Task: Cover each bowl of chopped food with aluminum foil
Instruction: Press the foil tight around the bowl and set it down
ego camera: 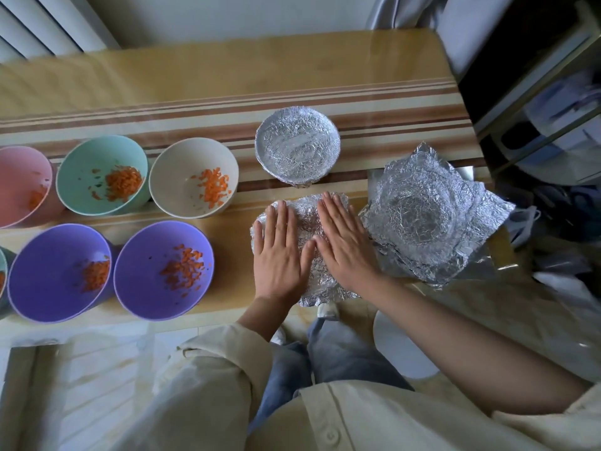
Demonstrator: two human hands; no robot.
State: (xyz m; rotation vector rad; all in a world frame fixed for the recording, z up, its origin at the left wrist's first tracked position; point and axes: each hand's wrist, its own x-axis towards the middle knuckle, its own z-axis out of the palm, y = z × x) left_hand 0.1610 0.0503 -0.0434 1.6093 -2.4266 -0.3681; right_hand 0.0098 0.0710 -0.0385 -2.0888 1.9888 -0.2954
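From the head view, both of my hands lie flat, fingers straight and close together, gripping nothing. My left hand [279, 252] and right hand [344, 242] press side by side, thumbs nearly touching, on a crinkled foil sheet [307, 219] at the near edge of the table [227, 70]. The sheet seems to lie flat on the tabletop, though I cannot tell for sure what is under it.

At 12 o'clock from my hands stands one foil-covered bowl [297, 151], its wrap tucked round the rim. At 3 o'clock, just beside my right hand, sits a pile of loose foil [422, 216] dented into a bowl shape. At 9 o'clock the open bowls wait with chopped carrot inside: a white bowl [194, 177], a mint bowl [102, 175] and a pink bowl [22, 187] in the far row, and two purple ones [162, 270] [60, 271] in the near row.

I judge I am flattening this sheet for the next bowl. The risks lie in the foil itself. It is thin and already creased, so hard pressing or dragging my palms could tear it. It sits close to the table edge and could slide off when I lift my hands. Carrying it to 9 o'clock, a loose corner could catch a rim and tip a bowl, spilling carrot.
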